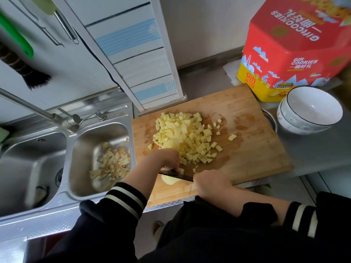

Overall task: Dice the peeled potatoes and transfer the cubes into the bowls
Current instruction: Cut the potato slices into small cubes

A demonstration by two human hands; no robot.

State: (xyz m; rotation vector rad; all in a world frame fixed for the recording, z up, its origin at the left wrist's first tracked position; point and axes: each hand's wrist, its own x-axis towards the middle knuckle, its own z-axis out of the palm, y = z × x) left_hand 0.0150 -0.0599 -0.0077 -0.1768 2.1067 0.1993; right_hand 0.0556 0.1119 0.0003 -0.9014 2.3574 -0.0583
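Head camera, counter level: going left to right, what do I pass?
Large sink basin → small basin holding peels → cutting board with the pile of potato cubes → stacked white bowls.

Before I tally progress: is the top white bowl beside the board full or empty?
Empty. The top bowl's white inside shows bare; the potato cubes all lie heaped on the cutting board.

Soft, even daylight, slightly blurred throughout, with wide-angle bending at the edges.
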